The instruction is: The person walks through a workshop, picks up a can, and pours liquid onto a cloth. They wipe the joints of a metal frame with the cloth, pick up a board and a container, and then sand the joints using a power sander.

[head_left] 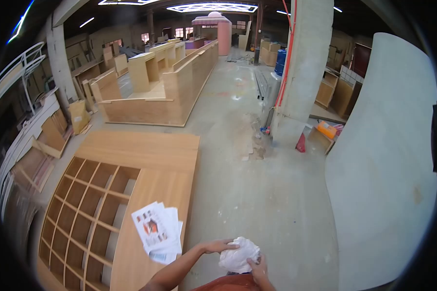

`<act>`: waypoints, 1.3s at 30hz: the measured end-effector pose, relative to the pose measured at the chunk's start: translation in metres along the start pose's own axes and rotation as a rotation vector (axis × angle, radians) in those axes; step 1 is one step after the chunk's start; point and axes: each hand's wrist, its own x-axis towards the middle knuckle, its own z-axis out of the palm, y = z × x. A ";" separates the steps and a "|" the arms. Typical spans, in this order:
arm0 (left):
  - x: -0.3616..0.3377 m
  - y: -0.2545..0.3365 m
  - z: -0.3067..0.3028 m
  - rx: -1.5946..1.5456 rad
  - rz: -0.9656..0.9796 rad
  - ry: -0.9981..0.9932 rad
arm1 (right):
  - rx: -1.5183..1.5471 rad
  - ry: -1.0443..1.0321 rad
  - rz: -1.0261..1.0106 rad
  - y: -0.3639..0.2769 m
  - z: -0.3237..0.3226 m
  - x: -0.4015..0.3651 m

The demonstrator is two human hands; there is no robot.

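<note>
A crumpled white cloth (239, 255) is bunched up in front of my body, low in the view. On its left side my left hand (220, 246) grips it, with the fingers partly hidden by the folds. My right hand (258, 267) holds its lower right edge, thumb on top. Left of my hands, several printed sheets of paper (155, 228) lie overlapping on a wooden cabinet (172, 150). The cabinet has a grid of square compartments (85, 213) along its left part.
A large wooden counter frame (145, 111) stands further ahead. On the right are a concrete column (308, 58) with red pipes and a tall curved white panel (383, 160). Boards (53, 133) lean along the left. Concrete floor (257, 194) runs between the cabinet and the panel.
</note>
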 end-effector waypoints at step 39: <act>0.662 -0.024 -1.355 -1.511 -0.053 0.616 | 0.863 -0.087 -0.473 -0.782 0.313 1.491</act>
